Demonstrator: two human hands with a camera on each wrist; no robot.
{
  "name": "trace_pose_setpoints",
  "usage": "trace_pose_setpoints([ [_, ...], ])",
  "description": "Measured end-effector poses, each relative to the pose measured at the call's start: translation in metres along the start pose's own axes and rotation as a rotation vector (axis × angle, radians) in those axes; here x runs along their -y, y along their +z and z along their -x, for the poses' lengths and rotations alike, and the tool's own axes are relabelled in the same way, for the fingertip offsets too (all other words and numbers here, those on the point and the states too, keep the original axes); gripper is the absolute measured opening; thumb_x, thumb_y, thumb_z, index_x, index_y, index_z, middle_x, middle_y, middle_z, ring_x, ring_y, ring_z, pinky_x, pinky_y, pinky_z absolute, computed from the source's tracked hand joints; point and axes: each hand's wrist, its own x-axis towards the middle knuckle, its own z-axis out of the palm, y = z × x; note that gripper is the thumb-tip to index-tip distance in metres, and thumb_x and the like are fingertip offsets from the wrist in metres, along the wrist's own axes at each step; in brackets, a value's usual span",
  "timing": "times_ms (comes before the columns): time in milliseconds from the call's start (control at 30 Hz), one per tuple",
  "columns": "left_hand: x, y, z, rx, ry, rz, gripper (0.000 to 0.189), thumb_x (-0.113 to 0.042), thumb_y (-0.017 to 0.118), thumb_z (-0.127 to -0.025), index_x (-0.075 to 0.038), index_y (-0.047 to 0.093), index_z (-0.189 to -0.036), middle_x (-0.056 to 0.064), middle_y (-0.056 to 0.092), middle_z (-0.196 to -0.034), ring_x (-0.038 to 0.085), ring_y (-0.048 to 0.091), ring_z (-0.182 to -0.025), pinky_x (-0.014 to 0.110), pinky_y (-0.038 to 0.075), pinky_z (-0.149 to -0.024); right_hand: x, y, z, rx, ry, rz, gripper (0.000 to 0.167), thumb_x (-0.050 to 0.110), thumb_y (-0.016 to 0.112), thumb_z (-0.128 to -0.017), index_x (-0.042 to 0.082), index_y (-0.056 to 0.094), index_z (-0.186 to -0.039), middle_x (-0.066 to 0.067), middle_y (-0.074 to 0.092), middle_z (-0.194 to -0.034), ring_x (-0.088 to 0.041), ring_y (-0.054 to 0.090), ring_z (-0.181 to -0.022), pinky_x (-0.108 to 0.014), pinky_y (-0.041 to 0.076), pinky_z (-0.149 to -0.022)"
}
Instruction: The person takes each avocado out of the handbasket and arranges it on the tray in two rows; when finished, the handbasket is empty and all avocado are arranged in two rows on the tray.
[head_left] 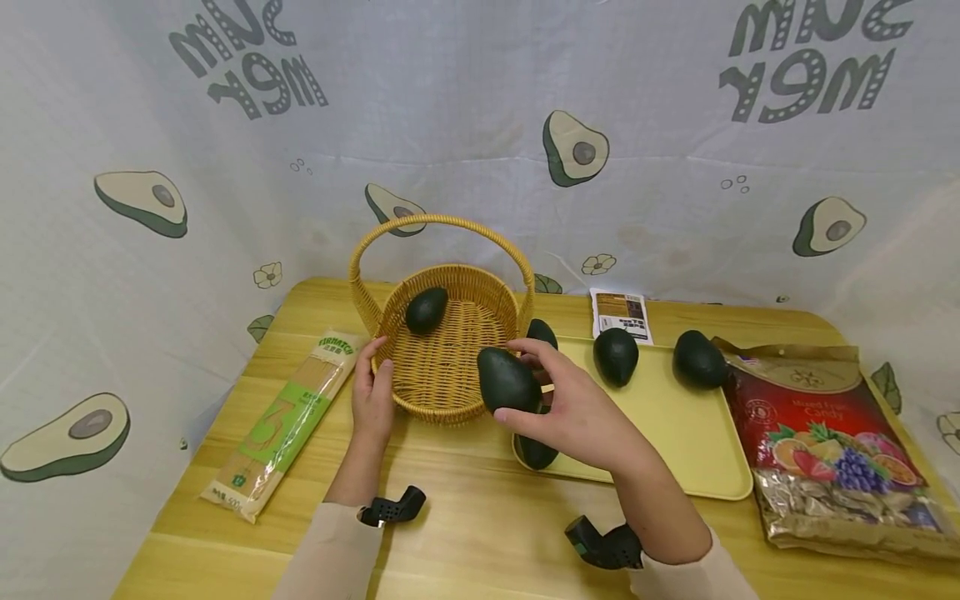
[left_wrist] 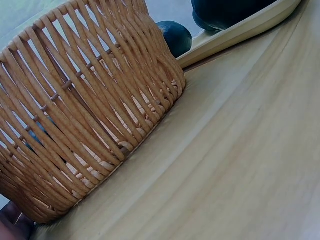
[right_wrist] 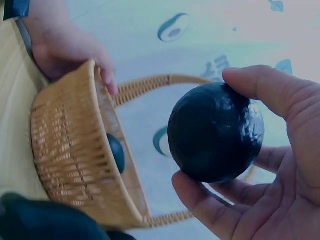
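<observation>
My right hand (head_left: 581,408) grips a dark green avocado (head_left: 507,381) above the right rim of a woven basket (head_left: 438,415). In the right wrist view, thumb and fingers curl round that avocado (right_wrist: 215,132). At the basket's left side, my left hand (head_left: 372,404) holds the rim; only a bit of that hand (left_wrist: 15,222) shows in the left wrist view. Inside the basket lies one avocado (head_left: 427,311). Several more, among them an avocado (head_left: 617,356) and another avocado (head_left: 699,360), lie on a yellow tray (head_left: 660,450), some partly hidden by my right hand and the held avocado.
A pack of noodles (head_left: 288,421) lies left of the basket. Right of the tray is a red and gold candy bag (head_left: 832,442), touching its edge. Behind the tray sits a small packet (head_left: 621,315). The basket's tall handle (head_left: 442,219) arches over it. A printed curtain (head_left: 480,108) hangs behind the table.
</observation>
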Motion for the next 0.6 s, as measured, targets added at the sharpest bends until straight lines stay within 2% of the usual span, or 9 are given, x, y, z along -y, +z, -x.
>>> trace_pose_setpoints([
  [133,0.0,-0.001,0.0,0.001,-0.001,-0.006,0.041,-0.011,0.04,-0.108,-0.006,0.045,-0.148,0.008,0.035,-0.162,0.028,0.035,-0.148,0.029,0.033,-0.111,-0.008,-0.01,0.009,-0.049,0.022,0.026,0.081,0.036,0.083,-0.085,0.031,0.04,-0.153,-0.012,0.047,-0.141,-0.035,0.055,-0.121,-0.038,0.055,-0.08],
  [267,0.0,-0.001,0.0,0.001,0.0,-0.002,0.041,-0.01,0.04,-0.108,-0.005,0.044,-0.148,0.008,0.034,-0.163,0.027,0.034,-0.15,0.028,0.033,-0.112,-0.016,-0.019,0.016,-0.085,0.031,0.035,0.079,0.033,0.083,-0.086,0.031,0.041,-0.153,-0.016,0.041,-0.147,-0.039,0.052,-0.124,-0.039,0.055,-0.077],
  [467,0.0,-0.001,0.0,0.001,-0.001,0.004,0.041,-0.012,0.04,-0.108,-0.005,0.044,-0.148,0.008,0.035,-0.162,0.029,0.036,-0.148,0.024,0.035,-0.108,-0.033,-0.033,0.022,-0.131,0.06,0.06,0.079,0.032,0.082,-0.087,0.027,0.039,-0.153,-0.019,0.043,-0.144,-0.037,0.056,-0.118,-0.036,0.055,-0.075],
  [600,0.0,0.0,0.001,0.01,-0.006,-0.003,0.041,-0.013,0.04,-0.108,-0.005,0.044,-0.149,0.008,0.034,-0.163,0.028,0.035,-0.149,0.032,0.034,-0.113,-0.043,-0.043,0.026,-0.142,0.1,0.056,0.081,0.032,0.079,-0.09,0.021,0.033,-0.156,-0.021,0.046,-0.146,-0.039,0.059,-0.117,-0.036,0.056,-0.076],
])
